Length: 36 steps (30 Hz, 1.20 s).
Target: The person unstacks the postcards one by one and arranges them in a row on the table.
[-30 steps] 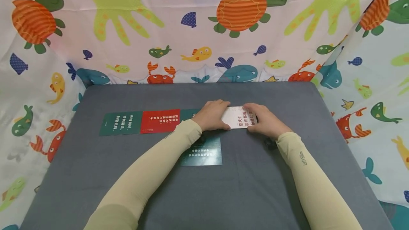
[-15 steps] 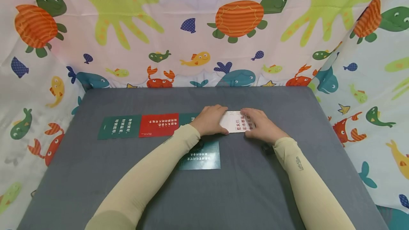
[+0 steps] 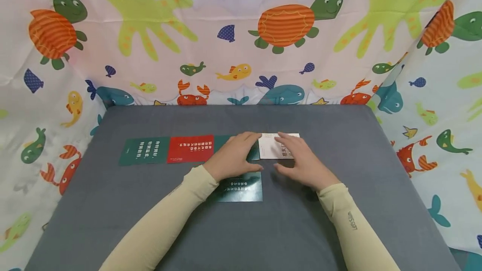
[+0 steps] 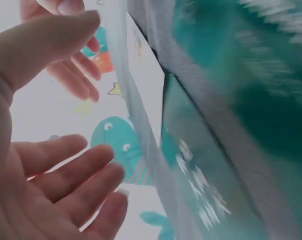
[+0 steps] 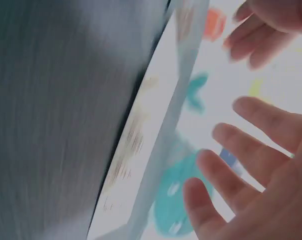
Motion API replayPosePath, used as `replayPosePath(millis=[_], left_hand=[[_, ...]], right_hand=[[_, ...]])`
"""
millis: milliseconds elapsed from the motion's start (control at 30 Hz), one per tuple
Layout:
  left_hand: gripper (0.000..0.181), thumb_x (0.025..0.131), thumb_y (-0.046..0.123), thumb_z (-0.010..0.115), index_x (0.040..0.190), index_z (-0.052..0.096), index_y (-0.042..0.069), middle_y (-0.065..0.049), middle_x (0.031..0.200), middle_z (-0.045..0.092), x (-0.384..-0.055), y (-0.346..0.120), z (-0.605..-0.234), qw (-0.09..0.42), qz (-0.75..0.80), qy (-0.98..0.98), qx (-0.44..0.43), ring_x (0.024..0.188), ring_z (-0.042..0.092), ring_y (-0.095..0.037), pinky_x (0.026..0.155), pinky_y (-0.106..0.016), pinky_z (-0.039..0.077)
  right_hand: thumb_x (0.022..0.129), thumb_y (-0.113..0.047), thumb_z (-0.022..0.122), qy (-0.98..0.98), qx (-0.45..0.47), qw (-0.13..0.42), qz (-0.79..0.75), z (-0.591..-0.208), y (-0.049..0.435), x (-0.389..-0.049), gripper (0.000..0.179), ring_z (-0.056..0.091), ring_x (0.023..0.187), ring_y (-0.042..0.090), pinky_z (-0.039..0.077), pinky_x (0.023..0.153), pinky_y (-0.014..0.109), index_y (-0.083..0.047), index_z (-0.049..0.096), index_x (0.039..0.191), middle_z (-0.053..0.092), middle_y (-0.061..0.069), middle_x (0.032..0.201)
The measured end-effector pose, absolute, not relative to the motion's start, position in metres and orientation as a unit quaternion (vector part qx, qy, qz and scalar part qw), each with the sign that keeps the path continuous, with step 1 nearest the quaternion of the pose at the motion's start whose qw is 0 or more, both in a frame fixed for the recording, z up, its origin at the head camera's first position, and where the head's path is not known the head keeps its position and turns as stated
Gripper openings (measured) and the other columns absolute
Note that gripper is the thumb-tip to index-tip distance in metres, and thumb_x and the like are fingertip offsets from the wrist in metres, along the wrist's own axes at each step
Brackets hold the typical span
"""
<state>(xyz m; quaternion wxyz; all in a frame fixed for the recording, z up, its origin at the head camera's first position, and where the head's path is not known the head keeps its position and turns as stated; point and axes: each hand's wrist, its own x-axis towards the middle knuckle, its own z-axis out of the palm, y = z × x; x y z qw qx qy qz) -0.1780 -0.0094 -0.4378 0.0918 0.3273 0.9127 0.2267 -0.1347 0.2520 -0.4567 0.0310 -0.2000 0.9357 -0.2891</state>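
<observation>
A white card with red lettering [image 3: 266, 147] lies at the right end of a row of cards on the grey cloth. My left hand [image 3: 234, 157] hovers over a green card [image 3: 255, 152], covering most of it, with fingers spread and holding nothing. To its right, my right hand [image 3: 301, 162] is above the white card and hides part of its text, fingers relaxed and apart. The left wrist view shows the white card [image 4: 145, 75] meeting the green card [image 4: 191, 145] edge to edge. Both hands appear raised off the cards in the wrist views.
A red card [image 3: 190, 149] and another green card [image 3: 144, 151] continue the row leftward. Below it, a separate glossy green card [image 3: 246, 191] lies partly under my left hand. A sea-animal printed curtain [image 3: 241, 45] stands behind the grey table [image 3: 241, 237].
Both hands have let go of the white card and drawn back toward me, and the left has moved left. More of the white card and the green card beside it now shows.
</observation>
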Motion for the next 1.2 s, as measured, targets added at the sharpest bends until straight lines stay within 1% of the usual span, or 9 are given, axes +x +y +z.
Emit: replayPosePath(millis=[133,200,300,433,567,867,1000,1200], left_hand=[[0.097,0.085,0.047,0.091,0.164,0.046,0.012,-0.007,0.164,0.053,-0.153,-0.039,-0.443,0.085,0.223,0.912,0.333,0.148,0.053,-0.027,0.126,-0.053,0.044],[0.098,0.084,0.048,0.091,0.164,0.046,0.013,-0.006,0.164,0.052,-0.143,-0.053,-0.448,0.082,0.226,0.913,0.329,0.148,0.053,-0.027,0.125,-0.053,0.044],[0.099,0.082,0.048,0.093,0.163,0.047,0.014,-0.005,0.163,0.053,-0.13,-0.071,-0.454,0.087,0.235,0.914,0.32,0.147,0.053,-0.026,0.124,-0.053,0.046],[0.101,0.08,0.05,0.094,0.163,0.048,0.017,-0.002,0.161,0.055,-0.122,-0.088,-0.461,0.102,0.23,0.918,0.307,0.144,0.053,-0.023,0.123,-0.05,0.048],[0.104,0.078,0.053,0.095,0.165,0.046,0.021,0.002,0.162,0.054,-0.118,-0.098,-0.465,0.112,0.215,0.922,0.303,0.146,0.052,-0.022,0.124,-0.047,0.046],[0.105,0.076,0.049,0.098,0.162,0.049,0.014,-0.003,0.161,0.056,-0.109,-0.103,-0.462,0.124,0.184,0.926,0.306,0.146,0.054,-0.026,0.126,-0.05,0.043],[0.104,0.076,0.049,0.098,0.161,0.05,0.013,-0.005,0.16,0.057,-0.107,-0.104,-0.461,0.116,0.177,0.928,0.307,0.145,0.055,-0.027,0.126,-0.051,0.042],[0.104,0.076,0.05,0.097,0.161,0.051,0.012,-0.005,0.16,0.058,-0.107,-0.106,-0.461,0.111,0.172,0.931,0.302,0.145,0.055,-0.028,0.127,-0.052,0.042]], right_hand=[[0.094,-0.035,0.083,0.932,-0.26,0.01,-0.254,-0.453,0.221,-0.111,0.076,0.048,0.153,0.035,0.04,0.126,0.059,-0.01,0.053,0.159,0.05,0.013,0.166],[0.093,-0.037,0.084,0.931,-0.277,0.008,-0.238,-0.453,0.208,-0.102,0.075,0.052,0.15,0.033,0.045,0.123,0.057,-0.011,0.055,0.158,0.054,0.012,0.163],[0.091,-0.042,0.085,0.932,-0.287,0.017,-0.22,-0.456,0.195,-0.093,0.078,0.054,0.148,0.03,0.047,0.121,0.056,-0.012,0.056,0.157,0.056,0.011,0.16],[0.087,-0.047,0.089,0.936,-0.279,0.037,-0.21,-0.461,0.185,-0.086,0.084,0.053,0.147,0.03,0.046,0.122,0.056,-0.012,0.057,0.156,0.057,0.011,0.159],[0.083,-0.049,0.092,0.938,-0.274,0.052,-0.204,-0.464,0.18,-0.084,0.089,0.052,0.149,0.032,0.044,0.123,0.057,-0.011,0.057,0.156,0.056,0.012,0.159],[0.085,-0.046,0.092,0.934,-0.273,0.095,-0.212,-0.466,0.171,-0.085,0.089,0.045,0.155,0.032,0.042,0.123,0.06,-0.012,0.055,0.158,0.048,0.012,0.167],[0.085,-0.045,0.092,0.934,-0.268,0.104,-0.212,-0.467,0.171,-0.086,0.089,0.045,0.155,0.031,0.043,0.124,0.057,-0.013,0.054,0.159,0.048,0.01,0.167],[0.085,-0.042,0.092,0.932,-0.268,0.105,-0.219,-0.466,0.172,-0.086,0.089,0.046,0.154,0.032,0.045,0.123,0.054,-0.012,0.053,0.159,0.047,0.011,0.168]])
